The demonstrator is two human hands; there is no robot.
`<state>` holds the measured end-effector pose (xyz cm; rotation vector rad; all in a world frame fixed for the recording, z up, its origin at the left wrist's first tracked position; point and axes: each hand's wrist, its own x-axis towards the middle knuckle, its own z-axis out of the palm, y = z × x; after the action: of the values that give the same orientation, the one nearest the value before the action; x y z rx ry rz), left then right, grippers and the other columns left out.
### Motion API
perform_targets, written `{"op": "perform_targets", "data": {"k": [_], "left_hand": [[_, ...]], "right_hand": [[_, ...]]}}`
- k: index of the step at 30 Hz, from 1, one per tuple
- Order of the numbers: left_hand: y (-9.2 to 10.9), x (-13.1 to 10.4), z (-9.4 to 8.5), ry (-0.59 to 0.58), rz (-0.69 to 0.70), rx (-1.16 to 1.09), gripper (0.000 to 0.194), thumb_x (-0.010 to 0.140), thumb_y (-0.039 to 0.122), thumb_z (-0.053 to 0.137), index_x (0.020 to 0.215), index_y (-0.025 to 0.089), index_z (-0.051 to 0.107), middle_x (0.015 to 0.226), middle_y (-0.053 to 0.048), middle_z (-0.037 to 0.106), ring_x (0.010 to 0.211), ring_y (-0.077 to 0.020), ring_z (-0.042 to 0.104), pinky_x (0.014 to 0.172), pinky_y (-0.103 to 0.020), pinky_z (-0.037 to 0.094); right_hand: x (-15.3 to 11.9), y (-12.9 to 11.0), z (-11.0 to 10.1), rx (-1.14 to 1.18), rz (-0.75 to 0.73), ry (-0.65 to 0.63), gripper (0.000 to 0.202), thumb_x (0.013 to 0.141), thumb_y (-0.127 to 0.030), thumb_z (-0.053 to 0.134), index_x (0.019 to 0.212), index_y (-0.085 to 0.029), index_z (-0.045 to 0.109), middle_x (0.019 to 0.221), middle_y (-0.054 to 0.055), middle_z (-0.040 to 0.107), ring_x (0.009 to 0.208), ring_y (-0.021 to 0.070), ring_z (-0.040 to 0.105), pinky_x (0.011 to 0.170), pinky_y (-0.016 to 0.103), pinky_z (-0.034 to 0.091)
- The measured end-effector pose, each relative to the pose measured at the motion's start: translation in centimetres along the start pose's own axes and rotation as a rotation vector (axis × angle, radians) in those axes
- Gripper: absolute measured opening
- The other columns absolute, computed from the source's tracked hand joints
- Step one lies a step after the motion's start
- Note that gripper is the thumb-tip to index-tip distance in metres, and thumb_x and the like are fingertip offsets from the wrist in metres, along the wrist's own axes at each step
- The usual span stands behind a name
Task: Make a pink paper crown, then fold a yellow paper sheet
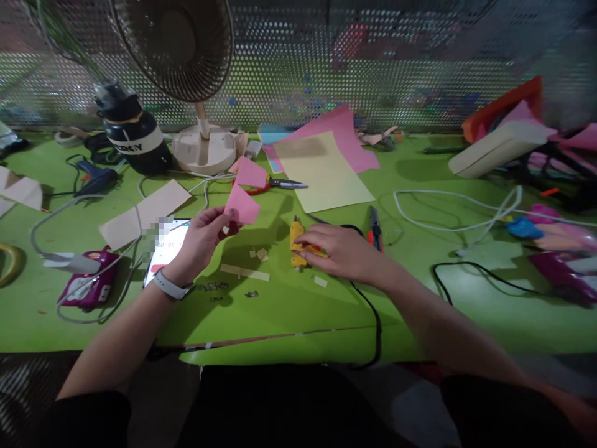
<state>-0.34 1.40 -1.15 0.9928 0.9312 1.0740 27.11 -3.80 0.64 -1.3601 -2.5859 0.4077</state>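
There are two hands (205, 231) (339, 252), one yellow glue gun (297, 236), one fan (205, 150) and one phone (166, 249).

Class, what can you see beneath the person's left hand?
A lit phone lies on the green table, partly beneath the left hand. The hand and wrist cover much of its right side, so what that part displays cannot be seen.

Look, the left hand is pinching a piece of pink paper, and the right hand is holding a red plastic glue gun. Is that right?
Not quite: the head view shows the right hand holding a yellow plastic glue gun, not red. The left hand is pinching a piece of pink paper, as you said.
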Motion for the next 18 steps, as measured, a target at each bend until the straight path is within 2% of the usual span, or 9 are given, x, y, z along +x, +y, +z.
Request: {"op": "perform_targets", "data": {"k": [5,9,12,18], "left_hand": [[0.1,-0.4,0.2,-0.061,-0.028,0.053,0.021,0.077,0.033,0.079,0.089,0.016,0.076,0.085,-0.004,0.073,0.073,-0.0095,0.064,0.076,-0.024,0.052],[0.2,-0.8,0.5,-0.118,-0.041,0.074,0.028,0.076,0.032,0.079,0.099,0.016,0.077,0.090,-0.005,0.075,0.076,-0.0111,0.065,0.080,-0.025,0.053],[0.3,-1.0,0.7,-0.142,-0.061,0.082,0.029,0.075,0.031,0.080,0.100,0.017,0.077,0.093,-0.005,0.075,0.078,-0.0128,0.066,0.082,-0.027,0.053],[0.4,-1.1,0.8,-0.226,-0.093,0.105,0.025,0.078,0.027,0.075,0.102,0.018,0.077,0.097,-0.005,0.076,0.082,-0.0139,0.067,0.084,-0.028,0.053]], "right_hand": [[1.6,-1.2,0.2,0.135,0.022,0.062,0.023,0.093,-0.028,0.054,0.107,-0.017,0.069,0.106,0.012,0.072,0.098,0.0246,0.066,0.083,0.039,0.052],[3.6,-1.9,0.5,0.407,0.196,0.156,0.027,0.089,-0.030,0.061,0.110,-0.016,0.069,0.105,0.010,0.071,0.083,0.0195,0.066,0.074,0.034,0.054],[5.1,-2.0,1.2,0.604,0.313,0.234,0.036,0.087,-0.038,0.063,0.114,-0.015,0.067,0.102,0.011,0.072,0.076,0.0179,0.064,0.064,0.030,0.052],[6.5,-1.8,2.7,0.887,0.261,0.237,0.033,0.084,-0.049,0.066,0.092,-0.017,0.067,0.085,0.005,0.070,0.067,0.0135,0.059,0.057,0.025,0.047]]}}
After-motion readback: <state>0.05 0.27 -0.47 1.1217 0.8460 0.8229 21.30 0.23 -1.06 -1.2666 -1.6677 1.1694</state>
